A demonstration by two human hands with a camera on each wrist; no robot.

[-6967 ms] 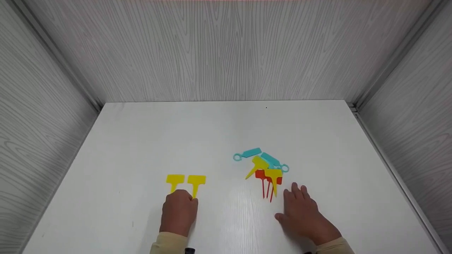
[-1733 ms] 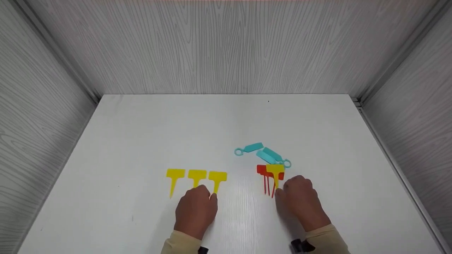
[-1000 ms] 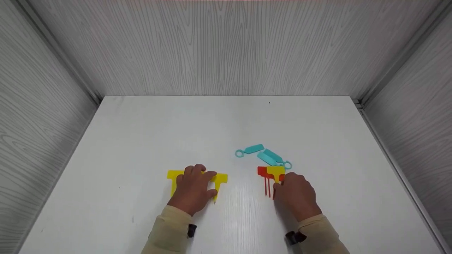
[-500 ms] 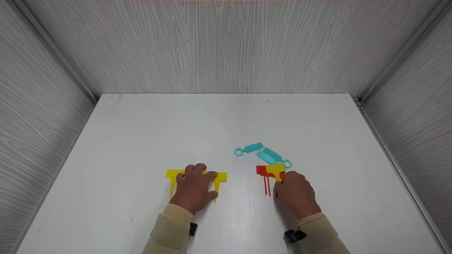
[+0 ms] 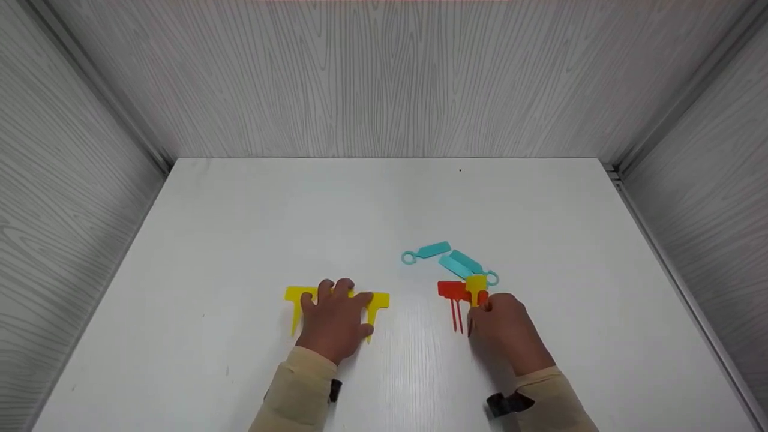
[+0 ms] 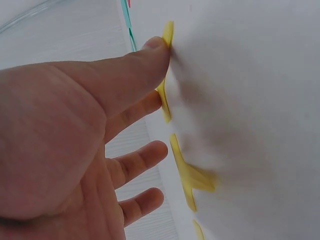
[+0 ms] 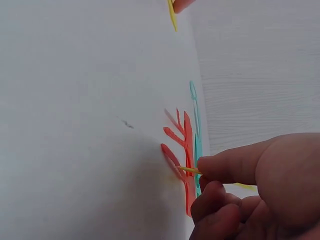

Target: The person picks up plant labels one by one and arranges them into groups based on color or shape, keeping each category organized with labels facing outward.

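In the head view, three yellow T-shaped plant labels (image 5: 378, 302) lie in a row on the white tabletop. My left hand (image 5: 333, 321) lies over them with fingers spread, mostly covering the middle one. The left wrist view has its thumb (image 6: 135, 67) and index finger at one yellow label (image 6: 166, 105). My right hand (image 5: 507, 330) pinches another yellow plant label (image 5: 476, 283) by its stem, with the head tipped up and turned. Under and beside it lie overlapping red plant labels (image 5: 447, 289) with thin stems; in the right wrist view the red labels (image 7: 187, 145) stay flat.
Beyond the red labels lie three turquoise tags (image 5: 435, 249) with ring ends, two of them overlapping. Grey wood-grain panels (image 5: 384, 78) enclose the white tabletop (image 5: 270, 216) at the back and both sides.
The left row has grown from two yellow labels to three, and the left hand has spread over it. My right hand has taken hold of the other yellow label and is tilting it up off the red ones.
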